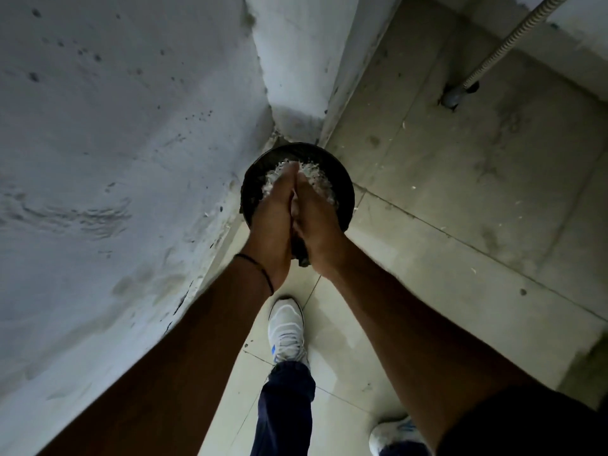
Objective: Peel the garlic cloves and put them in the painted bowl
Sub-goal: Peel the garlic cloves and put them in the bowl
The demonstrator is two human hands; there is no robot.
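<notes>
Garlic skins (317,181) fill the bin (347,192) beneath straight fingers (283,184) pressed together; anything held unseen.

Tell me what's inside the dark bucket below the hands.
A heap of pale papery flakes, likely garlic skins, shows in the dark bucket. The left hand and right hand, pressed palm to palm above it, hide its near half and bottom.

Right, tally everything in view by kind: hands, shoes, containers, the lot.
Hands: 2, left hand and right hand
White shoes: 2
Dark bucket: 1
Wrist cord: 1
Metal hose: 1
Total: 7
</notes>
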